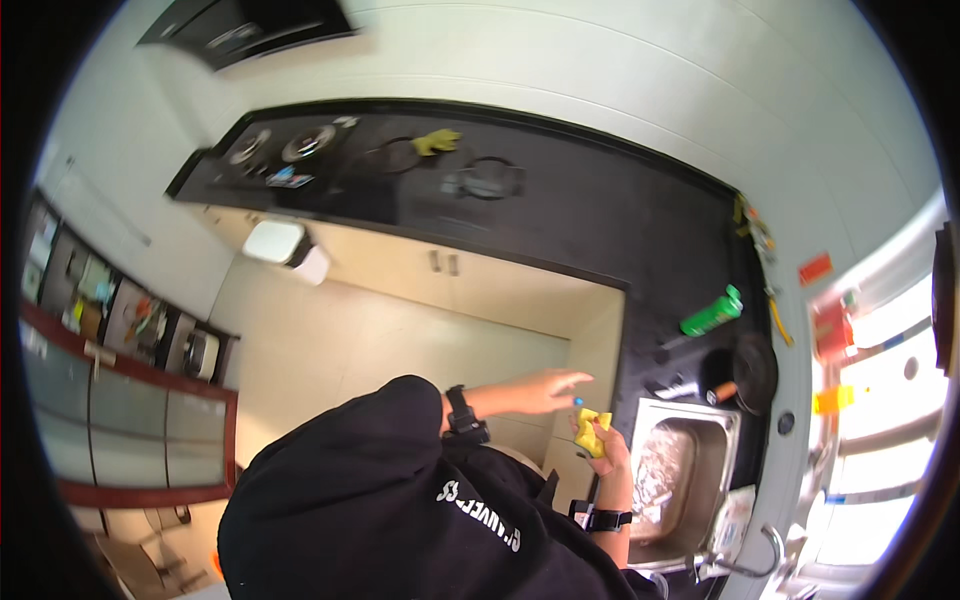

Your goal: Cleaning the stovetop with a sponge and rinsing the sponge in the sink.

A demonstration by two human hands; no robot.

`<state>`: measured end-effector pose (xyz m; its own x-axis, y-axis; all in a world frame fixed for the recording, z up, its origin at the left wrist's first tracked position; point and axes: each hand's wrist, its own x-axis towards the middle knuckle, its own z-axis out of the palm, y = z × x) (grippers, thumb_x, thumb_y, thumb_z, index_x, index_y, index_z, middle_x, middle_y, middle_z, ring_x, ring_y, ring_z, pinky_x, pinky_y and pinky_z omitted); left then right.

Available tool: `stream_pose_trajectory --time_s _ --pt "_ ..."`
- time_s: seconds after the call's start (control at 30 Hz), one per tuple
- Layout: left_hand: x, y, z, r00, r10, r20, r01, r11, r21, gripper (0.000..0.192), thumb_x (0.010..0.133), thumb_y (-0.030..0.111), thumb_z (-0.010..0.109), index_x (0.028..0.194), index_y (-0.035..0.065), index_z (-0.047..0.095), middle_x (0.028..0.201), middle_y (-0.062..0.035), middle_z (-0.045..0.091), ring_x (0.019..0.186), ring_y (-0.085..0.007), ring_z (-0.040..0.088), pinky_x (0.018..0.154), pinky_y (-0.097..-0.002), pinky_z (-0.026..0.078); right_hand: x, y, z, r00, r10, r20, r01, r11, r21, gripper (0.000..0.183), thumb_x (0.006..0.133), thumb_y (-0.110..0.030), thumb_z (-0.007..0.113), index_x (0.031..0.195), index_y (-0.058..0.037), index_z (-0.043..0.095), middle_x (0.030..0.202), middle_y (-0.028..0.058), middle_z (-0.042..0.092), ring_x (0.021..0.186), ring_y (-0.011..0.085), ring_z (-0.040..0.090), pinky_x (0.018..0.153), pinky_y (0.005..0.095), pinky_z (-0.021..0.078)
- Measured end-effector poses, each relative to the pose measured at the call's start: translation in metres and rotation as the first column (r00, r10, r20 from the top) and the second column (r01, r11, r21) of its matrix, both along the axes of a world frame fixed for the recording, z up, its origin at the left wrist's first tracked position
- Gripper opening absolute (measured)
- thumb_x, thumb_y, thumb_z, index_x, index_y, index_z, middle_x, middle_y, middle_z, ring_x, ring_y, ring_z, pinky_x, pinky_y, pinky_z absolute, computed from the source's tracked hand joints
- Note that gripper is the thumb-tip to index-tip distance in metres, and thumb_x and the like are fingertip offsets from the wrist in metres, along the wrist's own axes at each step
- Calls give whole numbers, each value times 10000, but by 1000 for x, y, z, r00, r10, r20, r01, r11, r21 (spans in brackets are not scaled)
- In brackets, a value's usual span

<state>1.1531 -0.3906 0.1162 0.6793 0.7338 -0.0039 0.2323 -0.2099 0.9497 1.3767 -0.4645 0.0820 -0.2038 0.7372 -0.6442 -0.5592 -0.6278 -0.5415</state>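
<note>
My left hand (559,391) reaches out over the floor with its fingers apart and holds nothing; something small and blue shows at a fingertip. Just below it, my right hand (611,450) grips a yellow sponge (592,433) beside the edge of the dark counter. A stainless steel sink (694,472) with a crumpled, shiny mass inside is to the right of my right hand. Above the sink a green bottle (711,313) lies on the counter, near a black pan (752,373) with a brown handle.
The black L-shaped countertop (585,202) bears a yellow glove (436,142), a pot rack ring (491,178) and a gas stove (307,142). A white bin (276,241) stands by the cabinets. The faucet (772,555) is at the lower right, near the window.
</note>
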Motion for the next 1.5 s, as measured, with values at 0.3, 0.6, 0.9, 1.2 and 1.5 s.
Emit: stream_pose_trajectory --time_s 0.3,0.6,0.9,1.2,1.5 --pt "-467 -139 -50 124 533 -837 -703 642 305 336 836 334 549 944 20 603 914 -206 639 876 -393 597 752 -470 478 -130 43 -115 758 104 644 -95 994 -49 235 794 46 508 1017 5 570 914 123 597 871 284 610 752 396 526" --pt "-670 -267 -46 -240 806 -541 -900 23 435 386 778 270 648 1030 -18 597 967 -235 629 907 -354 612 775 -406 481 -258 35 -124 -142 686 713 -593 519 -616 294 689 -115 722 879 83 616 831 170 638 754 240 632 648 375 507" --pt "-799 -157 -60 -135 919 -371 -975 -57 214 353 783 -15 553 1110 105 606 834 -145 671 744 -202 651 657 -283 505 -450 152 -235 -410 422 808 -751 346 -562 278 634 -268 711 713 -7 658 750 205 648 746 334 647 648 401 517" --pt "-957 34 -36 101 961 -258 -985 132 108 233 837 34 567 1061 -1 617 934 -97 668 847 -136 625 755 -275 493 -722 269 -75 -10 276 961 -877 459 -141 258 580 -123 765 780 -5 654 701 158 644 641 259 639 596 343 489" --pt "-1058 234 -112 326 945 -21 -938 326 116 336 772 -11 636 1103 29 596 992 -72 646 800 -128 586 667 -229 466 -1002 338 27 46 -144 989 -707 694 134 283 733 -7 663 1009 -60 629 793 199 630 688 328 632 603 340 488"
